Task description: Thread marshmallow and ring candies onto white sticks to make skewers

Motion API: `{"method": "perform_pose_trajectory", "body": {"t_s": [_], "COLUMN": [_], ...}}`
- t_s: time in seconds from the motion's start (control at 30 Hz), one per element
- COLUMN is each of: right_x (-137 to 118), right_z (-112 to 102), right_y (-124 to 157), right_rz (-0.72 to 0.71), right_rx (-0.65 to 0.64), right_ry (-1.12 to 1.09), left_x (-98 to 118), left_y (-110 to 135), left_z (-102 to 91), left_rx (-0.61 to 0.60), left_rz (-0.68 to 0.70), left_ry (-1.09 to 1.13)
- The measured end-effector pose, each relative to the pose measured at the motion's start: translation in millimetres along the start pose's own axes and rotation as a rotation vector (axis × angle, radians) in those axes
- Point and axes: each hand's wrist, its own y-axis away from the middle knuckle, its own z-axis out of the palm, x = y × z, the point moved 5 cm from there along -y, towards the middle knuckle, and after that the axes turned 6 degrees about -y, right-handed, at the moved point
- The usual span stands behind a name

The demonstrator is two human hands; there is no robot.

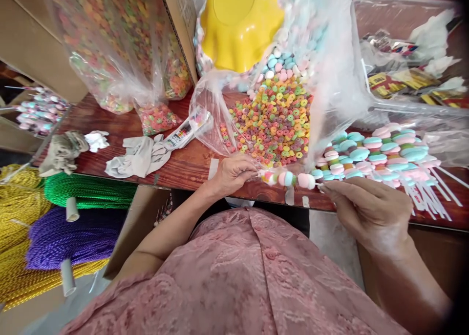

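My left hand [234, 175] is closed in a pinch at the left end of a candy skewer [289, 178] threaded with pink, blue and white pieces. My right hand [366, 209] pinches the stick at the skewer's right end. The skewer is held level just above the table's front edge. Right behind it lies an open clear bag of small coloured candy rings [274, 120]. A pile of finished candy skewers [377, 152] with white sticks rests to the right.
A yellow plastic bowl [238, 22] sits upside down on pastel candies at the back. More bags of coloured candy [120, 56] stand at the left. White cloth gloves [141, 157] lie on the wooden table [183, 166]. Bundles of green, purple and yellow cord [66, 218] lie lower left.
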Motion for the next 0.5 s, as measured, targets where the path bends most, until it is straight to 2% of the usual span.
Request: {"method": "perform_pose_trajectory", "body": {"t_s": [0.13, 0.3, 0.4, 0.5], "right_x": [-4, -9, -3, 1], "right_z": [5, 9, 7, 5], "right_y": [-2, -19, -30, -38], "right_rz": [-0.098, -0.210, -0.219, -0.242], "right_rx": [-0.039, -0.104, -0.102, -0.115], "right_ry": [0.143, -0.014, 0.011, 0.041], "left_x": [5, 6, 6, 11], "left_y": [6, 16, 19, 20], "left_z": [-12.0, -8.6, -5.1, -1.6], "left_rx": [-0.019, -0.097, -0.133, -0.276], "left_rz": [-0.061, -0.245, -0.346, -0.398], "left_ry": [0.074, 0.170, 0.269, 0.412]}}
